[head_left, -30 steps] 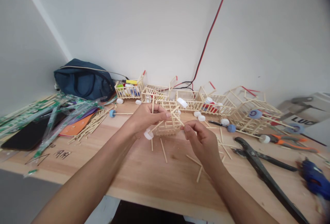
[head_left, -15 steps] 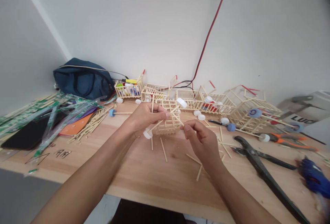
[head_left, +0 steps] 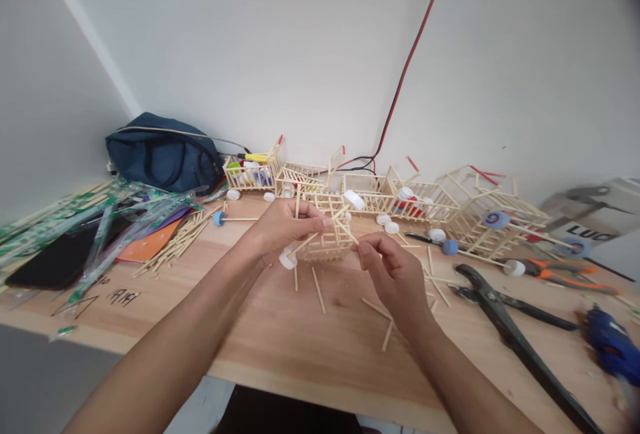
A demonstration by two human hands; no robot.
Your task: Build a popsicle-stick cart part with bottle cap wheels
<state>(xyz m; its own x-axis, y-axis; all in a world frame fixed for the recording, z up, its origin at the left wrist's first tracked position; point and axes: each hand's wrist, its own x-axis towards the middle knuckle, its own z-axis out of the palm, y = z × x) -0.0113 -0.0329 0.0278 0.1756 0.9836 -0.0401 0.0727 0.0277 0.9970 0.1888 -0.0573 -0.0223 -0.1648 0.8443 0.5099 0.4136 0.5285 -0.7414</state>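
Observation:
My left hand is closed around a small cart frame made of thin wooden sticks, held above the table's middle. White bottle caps show at its upper right, a cap wheel, and at its lower left, another cap wheel. My right hand pinches the end of a thin stick at the frame's right side. Whether that stick is fixed to the frame I cannot tell. Below the frame lie loose sticks on the wooden table.
Along the wall stand stick carts. Black pliers, orange-handled pliers and a blue glue gun lie at right. At left are a blue bag, a dark phone and stick bundles.
Both hands keep almost the same pose on the cart frame. The whole view has shifted very slightly.

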